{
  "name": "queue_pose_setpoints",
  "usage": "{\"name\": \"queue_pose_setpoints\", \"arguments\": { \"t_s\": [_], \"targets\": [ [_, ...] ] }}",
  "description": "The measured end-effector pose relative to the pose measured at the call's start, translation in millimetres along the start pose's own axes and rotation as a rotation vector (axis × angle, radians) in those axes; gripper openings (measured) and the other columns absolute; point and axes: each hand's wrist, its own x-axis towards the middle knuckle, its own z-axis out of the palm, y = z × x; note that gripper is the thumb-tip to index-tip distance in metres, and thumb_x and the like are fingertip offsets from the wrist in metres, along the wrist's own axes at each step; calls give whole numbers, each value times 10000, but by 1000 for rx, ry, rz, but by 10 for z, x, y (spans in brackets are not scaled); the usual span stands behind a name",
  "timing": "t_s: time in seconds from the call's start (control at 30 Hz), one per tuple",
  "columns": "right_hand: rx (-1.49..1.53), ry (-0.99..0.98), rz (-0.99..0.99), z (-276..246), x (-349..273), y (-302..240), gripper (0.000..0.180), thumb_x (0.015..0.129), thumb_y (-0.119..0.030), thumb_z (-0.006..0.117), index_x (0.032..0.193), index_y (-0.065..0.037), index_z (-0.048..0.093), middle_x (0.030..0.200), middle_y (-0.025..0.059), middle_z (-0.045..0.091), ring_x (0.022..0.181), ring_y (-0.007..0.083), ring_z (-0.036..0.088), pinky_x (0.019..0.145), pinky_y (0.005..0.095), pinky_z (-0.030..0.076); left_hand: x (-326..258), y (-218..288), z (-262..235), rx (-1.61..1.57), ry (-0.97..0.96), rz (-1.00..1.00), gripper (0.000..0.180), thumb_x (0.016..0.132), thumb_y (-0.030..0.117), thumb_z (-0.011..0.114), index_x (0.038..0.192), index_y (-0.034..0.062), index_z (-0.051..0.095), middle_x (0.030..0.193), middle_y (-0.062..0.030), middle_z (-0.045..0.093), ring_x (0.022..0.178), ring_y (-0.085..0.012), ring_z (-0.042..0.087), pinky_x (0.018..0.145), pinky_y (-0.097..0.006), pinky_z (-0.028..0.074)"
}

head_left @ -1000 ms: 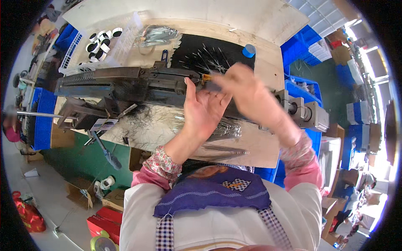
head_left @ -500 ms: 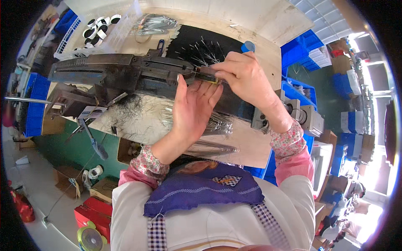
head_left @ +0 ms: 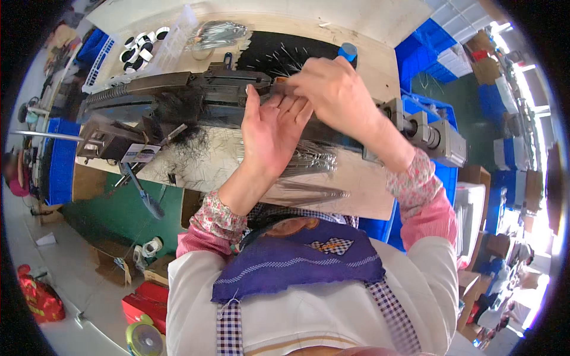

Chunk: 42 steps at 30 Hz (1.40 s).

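Note:
My left hand is held palm up with its fingers stretched out, its fingertips close under the end of a long dark metal machine. Over those fingertips comes my right hand, its fingers bent and pressed together in a pinch and slightly blurred. What the pinch holds, if anything, is hidden. A small orange spot shows at the machine's end beside the right fingers. Behind the hands a black mat carries scattered thin wire pieces. Bundles of thin metal wires lie on the bench below the hands.
A clear plastic basket with black-and-white rings stands at the back left, beside a bundle of wires. A blue round cap sits at the back right. Dark clippings litter the bench. Blue crates stand to the right.
My right hand has shifted slightly up and its fingers have closed over the yellowish edge seen under them before. My left palm has turned further up. The whole view has shifted slightly.

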Motion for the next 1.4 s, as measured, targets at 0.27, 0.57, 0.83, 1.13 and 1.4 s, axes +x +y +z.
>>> {"name": "queue_pose_setpoints", "arguments": {
  "t_s": [0.27, 0.57, 0.83, 1.13, 1.4],
  "targets": [
    [115, -173, 197, 14, 22, 244, 129, 778, -143, 628, 876, -102, 699, 778, 50, 603, 781, 256, 613, 767, 363, 430, -34, -61, 33, 97, 120, 53, 710, 965, 550, 316, 1287, -82, 362, 1320, -223, 439, 1294, -335, 387, 1125, -444, 278],
    [103, -159, 145, -21, 17, 242, 122, 754, -147, 662, 854, -99, 713, 768, 34, 607, 759, 234, 606, 749, 351, 423, -57, -39, 33, 85, 155, 43, 640, 969, 531, 339, 1190, -62, 432, 1264, -207, 481, 1262, -330, 424, 1128, -432, 288],
    [107, 6, 141, -26, 17, 28, 146, 791, -143, 634, 927, -91, 633, 780, 67, 634, 738, 251, 630, 661, 394, 472, -62, -45, 29, 77, 151, 58, 656, 973, 527, 313, 1163, -88, 434, 1225, -226, 490, 1237, -344, 439, 1124, -456, 276],
    [-201, -291, 172, 1, -47, -311, 231, 766, -57, 564, 984, 15, 545, 674, 167, 627, 623, 351, 640, 507, 414, 493, -115, 62, 104, 111, 183, 27, 513, 978, 518, 329, 809, 50, 453, 914, -117, 538, 1028, -267, 519, 1010, -401, 362],
    [-277, -228, 56, 84, -40, -246, 145, 740, -73, 587, 841, 19, 540, 599, 121, 615, 600, 291, 661, 473, 361, 498, -47, 99, 135, 265, 201, -5, 532, 987, 445, 356, 1076, -66, 473, 1108, -178, 538, 1104, -275, 503, 1043, -414, 353]
  ]
}}
